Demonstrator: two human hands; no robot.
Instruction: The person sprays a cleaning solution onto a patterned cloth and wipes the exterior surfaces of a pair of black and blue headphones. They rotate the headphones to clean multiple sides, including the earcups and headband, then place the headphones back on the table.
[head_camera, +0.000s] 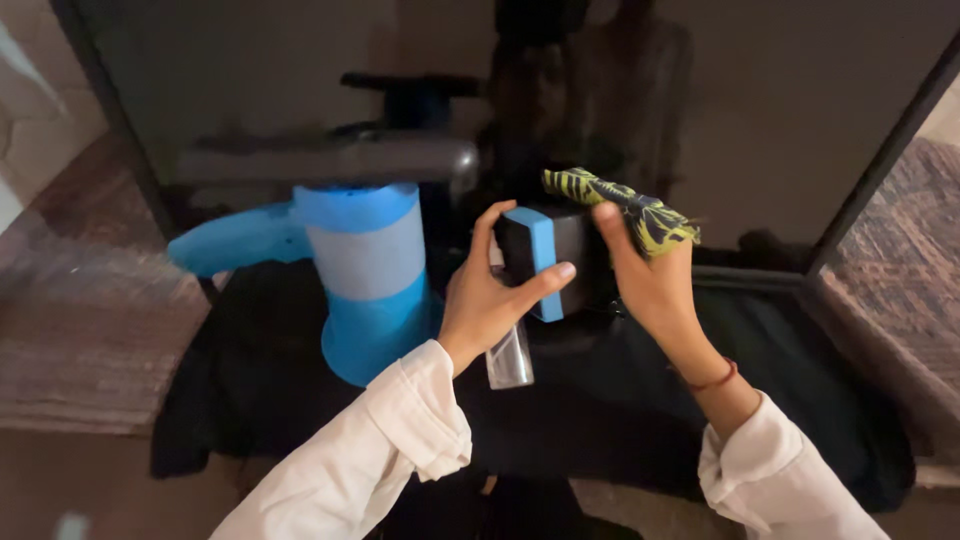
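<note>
My left hand (490, 295) grips a small dark box with a blue band (541, 258), thumb on its front and fingers over its top. A clear plastic piece (510, 358) hangs down below that hand. My right hand (645, 275) holds a yellow and black patterned cloth (620, 207), pressed against the top right of the box. Both sleeves are white, and a thin red string circles the right wrist.
A blue and grey cylindrical appliance (368, 275) with a blue handle stands just left of my left hand. Everything rests on a black cloth (260, 380). A dark screen (300, 70) stands behind, and woven mats lie at both sides.
</note>
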